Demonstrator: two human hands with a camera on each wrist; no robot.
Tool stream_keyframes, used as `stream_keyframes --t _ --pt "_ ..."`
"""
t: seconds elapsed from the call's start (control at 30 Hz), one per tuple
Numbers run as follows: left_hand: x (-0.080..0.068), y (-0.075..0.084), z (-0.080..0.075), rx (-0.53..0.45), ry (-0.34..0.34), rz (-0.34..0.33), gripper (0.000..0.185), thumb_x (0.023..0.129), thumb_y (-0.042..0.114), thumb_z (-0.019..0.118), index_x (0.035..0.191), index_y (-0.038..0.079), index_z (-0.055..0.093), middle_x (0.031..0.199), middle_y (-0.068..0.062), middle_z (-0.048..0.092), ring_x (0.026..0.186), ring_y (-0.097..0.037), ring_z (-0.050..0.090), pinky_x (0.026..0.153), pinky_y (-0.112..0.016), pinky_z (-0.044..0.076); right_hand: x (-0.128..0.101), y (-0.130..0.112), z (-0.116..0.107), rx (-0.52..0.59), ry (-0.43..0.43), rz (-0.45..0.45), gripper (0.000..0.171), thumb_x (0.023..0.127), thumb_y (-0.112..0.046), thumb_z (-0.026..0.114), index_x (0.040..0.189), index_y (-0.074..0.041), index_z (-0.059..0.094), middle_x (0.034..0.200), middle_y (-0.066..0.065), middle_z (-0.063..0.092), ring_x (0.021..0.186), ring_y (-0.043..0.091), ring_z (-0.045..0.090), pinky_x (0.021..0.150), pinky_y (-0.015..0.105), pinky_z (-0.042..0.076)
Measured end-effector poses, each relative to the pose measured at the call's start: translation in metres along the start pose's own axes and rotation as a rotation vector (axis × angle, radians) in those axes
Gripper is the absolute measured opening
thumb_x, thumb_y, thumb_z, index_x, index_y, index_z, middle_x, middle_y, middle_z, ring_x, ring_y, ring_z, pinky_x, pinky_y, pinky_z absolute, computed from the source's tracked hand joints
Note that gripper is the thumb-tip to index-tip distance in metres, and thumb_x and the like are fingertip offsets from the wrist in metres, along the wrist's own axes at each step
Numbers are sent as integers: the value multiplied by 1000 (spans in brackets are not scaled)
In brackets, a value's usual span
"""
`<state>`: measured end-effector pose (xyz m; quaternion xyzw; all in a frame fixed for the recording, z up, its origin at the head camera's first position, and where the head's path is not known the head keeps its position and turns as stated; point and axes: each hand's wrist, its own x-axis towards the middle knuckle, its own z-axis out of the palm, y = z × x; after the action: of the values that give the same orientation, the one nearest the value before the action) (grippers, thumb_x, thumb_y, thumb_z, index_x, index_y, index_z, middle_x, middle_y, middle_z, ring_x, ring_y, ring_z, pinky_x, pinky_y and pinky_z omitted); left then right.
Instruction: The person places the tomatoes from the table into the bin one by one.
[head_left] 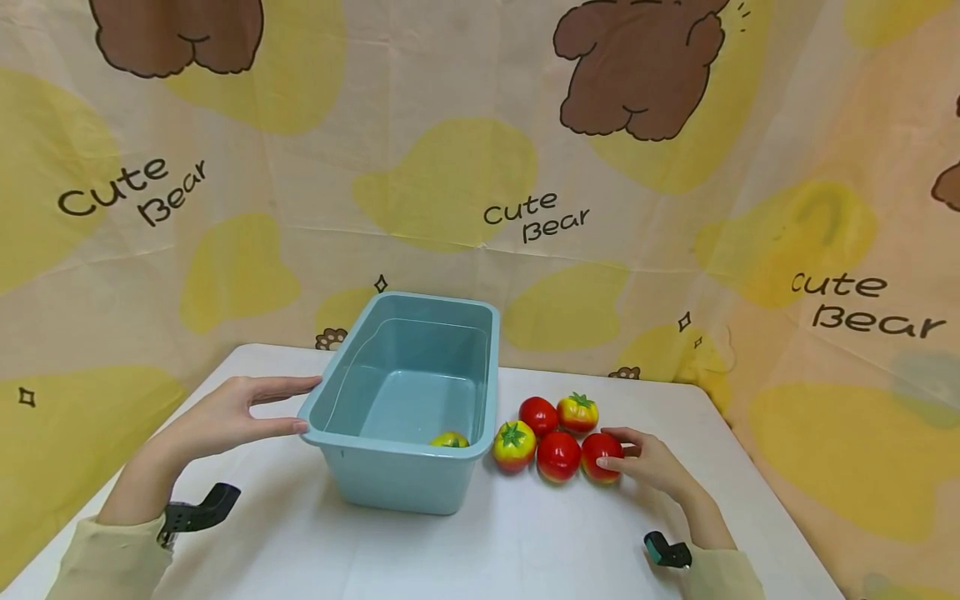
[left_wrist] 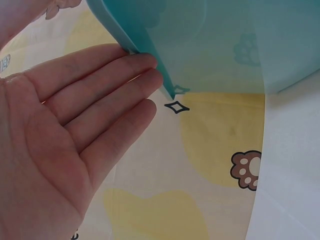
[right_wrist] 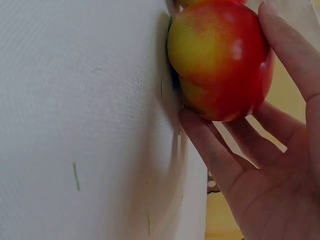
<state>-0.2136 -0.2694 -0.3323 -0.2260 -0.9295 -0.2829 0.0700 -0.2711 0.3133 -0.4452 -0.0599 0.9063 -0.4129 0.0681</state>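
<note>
A light blue plastic bin (head_left: 408,475) stands on the table, with one yellow-green tomato (head_left: 450,439) visible inside near its front wall. My left hand (head_left: 232,417) touches the bin's left rim, fingers straight; the left wrist view shows the fingertips against the rim (left_wrist: 112,25). To the right of the bin, my right hand (head_left: 656,462) holds a red tomato (head_left: 597,454) between thumb and fingers. In the right wrist view this tomato (right_wrist: 225,60) shows a yellow patch and sits close to the table surface.
Beside the held tomato are a red tomato (head_left: 558,457), another red one (head_left: 537,415), and two yellow-and-red tomatoes with green tops (head_left: 513,450). The white table (head_left: 570,542) meets a bear-print cloth (head_left: 450,183) behind. Green threads lie on the tabletop.
</note>
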Motion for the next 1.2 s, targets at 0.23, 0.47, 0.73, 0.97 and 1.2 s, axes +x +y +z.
stream_keyframes --t 0.23,0.47,0.73,0.97,1.2 --pt "0 -1 0 1 -1 3 58 80 44 72 132 23 57 128 1 62 116 2 53 90 -22 47 -1 -3 -7 -37 17 21 62 80 -41 74 132 -13 55 126 11 59 103 22 58 80 34 55" --pt "1 -2 0 9 -3 2 58 80 45 72 132 23 57 128 0 62 117 -1 54 90 -24 48 -2 -12 -18 -38 20 -59 60 82 -37 72 132 -9 53 126 14 59 104 25 59 80 34 56" --pt "1 0 -1 9 -9 2 58 81 46 72 133 24 57 129 1 62 118 -4 54 90 -24 48 -2 -22 -27 -41 28 -114 60 83 -34 72 134 -9 52 128 15 58 107 28 59 79 35 57" --pt "1 -2 0 7 -4 2 58 80 45 72 133 24 57 129 1 62 118 -4 55 90 -25 48 1 -36 -33 -59 35 -152 61 82 -35 74 133 -9 53 126 15 59 106 29 60 76 34 57" --pt "1 -2 1 3 0 3 58 81 45 72 132 23 57 128 1 62 117 -4 55 90 -26 48 5 -48 -37 -93 38 -188 62 81 -37 74 132 -9 54 124 15 60 106 31 60 75 33 58"
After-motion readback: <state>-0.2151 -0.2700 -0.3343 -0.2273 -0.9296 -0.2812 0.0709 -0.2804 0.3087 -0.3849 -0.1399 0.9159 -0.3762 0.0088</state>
